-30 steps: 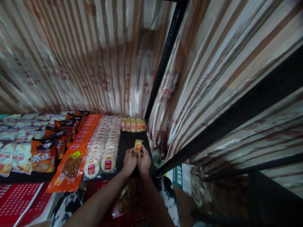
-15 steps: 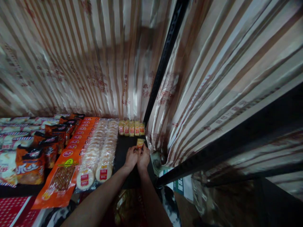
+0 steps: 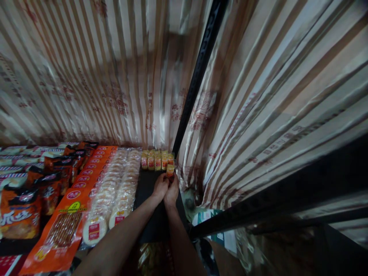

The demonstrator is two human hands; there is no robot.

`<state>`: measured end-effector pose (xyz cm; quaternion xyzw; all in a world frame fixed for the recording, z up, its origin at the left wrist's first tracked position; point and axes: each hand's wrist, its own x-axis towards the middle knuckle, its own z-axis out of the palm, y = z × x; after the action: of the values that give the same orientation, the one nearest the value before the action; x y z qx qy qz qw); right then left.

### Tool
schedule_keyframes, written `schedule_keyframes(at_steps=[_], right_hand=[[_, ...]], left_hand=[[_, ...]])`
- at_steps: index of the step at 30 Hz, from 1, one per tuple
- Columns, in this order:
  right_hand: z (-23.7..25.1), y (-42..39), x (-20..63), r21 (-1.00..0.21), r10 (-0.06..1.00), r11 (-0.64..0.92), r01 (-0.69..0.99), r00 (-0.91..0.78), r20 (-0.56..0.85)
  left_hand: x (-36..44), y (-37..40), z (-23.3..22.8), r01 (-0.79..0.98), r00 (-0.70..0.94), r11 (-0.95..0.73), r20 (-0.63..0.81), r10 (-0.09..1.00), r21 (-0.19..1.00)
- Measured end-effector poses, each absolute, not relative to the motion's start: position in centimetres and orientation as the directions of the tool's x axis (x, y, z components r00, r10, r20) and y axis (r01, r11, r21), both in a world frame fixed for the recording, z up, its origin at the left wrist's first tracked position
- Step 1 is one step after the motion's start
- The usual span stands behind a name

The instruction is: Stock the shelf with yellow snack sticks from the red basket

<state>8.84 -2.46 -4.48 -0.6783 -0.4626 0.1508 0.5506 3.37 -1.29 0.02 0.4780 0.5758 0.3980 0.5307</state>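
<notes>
Snack packet (image 3: 170,170) pinched upright above left hand (image 3: 160,186), right hand (image 3: 171,191) fingertips.

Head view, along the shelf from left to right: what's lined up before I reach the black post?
Dark orange snack bags → flat orange packs → round cakes in clear wrap → small yellow packets, where both hands hold one.

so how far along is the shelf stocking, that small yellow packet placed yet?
Done: a row of small yellow packets stands at the shelf's back, with round cake packs and orange snack bags lined up to its left. In hand: left hand and right hand hold one yellow packet just before that row. Left: bare black shelf in front.
</notes>
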Motion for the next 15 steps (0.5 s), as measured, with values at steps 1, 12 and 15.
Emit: schedule_keyframes(at_steps=[1,12,15], right_hand=[[-4.5,-2.2,8.9,-0.890,0.794,0.034,0.455,0.528,0.301],[-5.5,-0.4,9.4,-0.869,0.768,0.037,0.494,0.542,0.341],[-5.5,-0.1,9.5,-0.858,0.765,0.035,0.513,0.538,0.353]], left_hand=[[3.5,-1.1,0.1,0.129,0.029,0.220,-0.225,0.974,0.967],[4.5,0.7,0.2,0.114,0.014,0.163,-0.166,0.986,0.980],[4.7,0.9,0.5,0.058,0.009,0.173,-0.173,0.985,0.983]])
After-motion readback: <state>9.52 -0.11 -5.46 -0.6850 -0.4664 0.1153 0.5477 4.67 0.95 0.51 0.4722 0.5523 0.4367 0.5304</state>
